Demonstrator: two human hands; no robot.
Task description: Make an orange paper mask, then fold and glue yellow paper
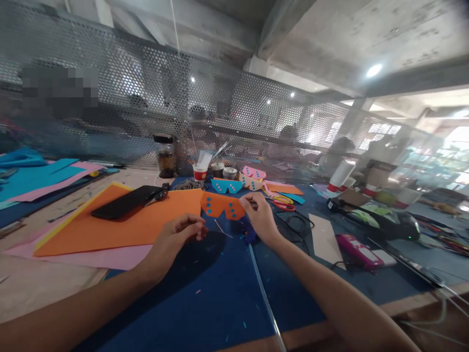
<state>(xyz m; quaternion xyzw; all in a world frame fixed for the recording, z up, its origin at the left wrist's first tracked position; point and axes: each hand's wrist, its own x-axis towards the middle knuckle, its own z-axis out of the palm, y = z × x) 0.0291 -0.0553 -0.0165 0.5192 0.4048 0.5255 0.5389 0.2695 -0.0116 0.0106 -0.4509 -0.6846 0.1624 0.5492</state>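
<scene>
The right hand is pinching one orange mask at centre; the left hand is hovering nearby, fingers loosely curled. Three other masks and three cups are standing far-centre, one cup's print unreadable.

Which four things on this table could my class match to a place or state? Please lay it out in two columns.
Things
1. Orange dotted cutout
2. Black phone
3. Clear jar
4. Blue dotted cutout

Places and states
A. Capped with a dark lid
B. In front of cups
C. Held in the right hand
D. Lying on an orange sheet

Pairs: 1-C, 2-D, 3-A, 4-B
</scene>
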